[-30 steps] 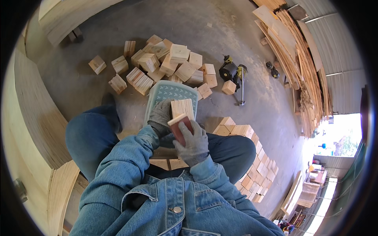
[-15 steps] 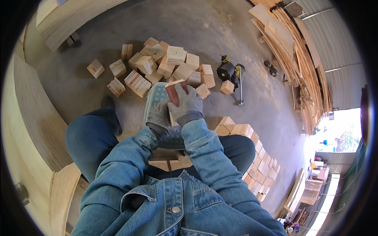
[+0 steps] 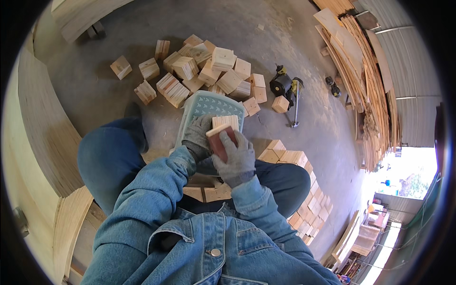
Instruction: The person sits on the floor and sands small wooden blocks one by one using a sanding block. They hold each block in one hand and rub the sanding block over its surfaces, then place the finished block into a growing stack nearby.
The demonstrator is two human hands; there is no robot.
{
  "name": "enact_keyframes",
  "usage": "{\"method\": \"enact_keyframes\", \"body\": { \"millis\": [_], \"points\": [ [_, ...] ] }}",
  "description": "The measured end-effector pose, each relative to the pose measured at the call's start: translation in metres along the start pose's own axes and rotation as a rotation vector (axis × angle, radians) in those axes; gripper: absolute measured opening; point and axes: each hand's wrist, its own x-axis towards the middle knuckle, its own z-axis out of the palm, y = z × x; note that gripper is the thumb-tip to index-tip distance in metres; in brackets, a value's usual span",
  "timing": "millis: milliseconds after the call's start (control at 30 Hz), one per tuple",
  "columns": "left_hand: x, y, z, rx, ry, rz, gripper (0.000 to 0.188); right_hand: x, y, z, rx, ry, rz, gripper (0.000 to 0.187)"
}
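My right hand (image 3: 236, 160), in a grey glove, grips a sanding block (image 3: 219, 145), a small wood piece wrapped in reddish-brown sandpaper. Beside it my left hand (image 3: 198, 135), gloved too, is closed on the side of a pale wooden block (image 3: 225, 121) with layered edges. The sanding block covers the near part of that wooden block, and some left fingers are hidden. Both hands are over a light blue plastic stool (image 3: 188, 113) with a patterned top, between my knees.
Past the stool lies a loose heap of wooden blocks (image 3: 229, 81). Right of it are black-and-green power tools (image 3: 281, 84) and a single block (image 3: 280, 104). Stacked blocks (image 3: 309, 199) stand by my right knee. Long boards (image 3: 363, 80) lean at the right; large curved wood panels (image 3: 45, 128) rise at left.
My right hand has drawn the sanding block back toward me, uncovering the far part of the wooden block. The view has shifted slightly.
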Motion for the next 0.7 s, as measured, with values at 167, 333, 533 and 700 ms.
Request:
{"method": "enact_keyframes", "body": {
  "millis": [167,333,533,700],
  "points": [
    [-0.002,-0.011,0.003,-0.128,-0.023,-0.072,0.093,0.089,0.001,0.006,0.000,0.060,0.050,0.075],
    [0.010,0.004,-0.011,-0.254,-0.057,-0.075,0.081,0.106,0.006,0.008,0.027,0.060,0.071,0.076],
    [0.008,0.014,-0.010,-0.314,-0.009,-0.049,0.061,0.002,0.001,-0.007,0.058,-0.036,0.023,0.075],
    [0.005,0.020,-0.014,-0.276,0.039,-0.062,0.061,-0.037,0.002,-0.004,0.043,-0.092,0.026,0.077]
  ]
}}
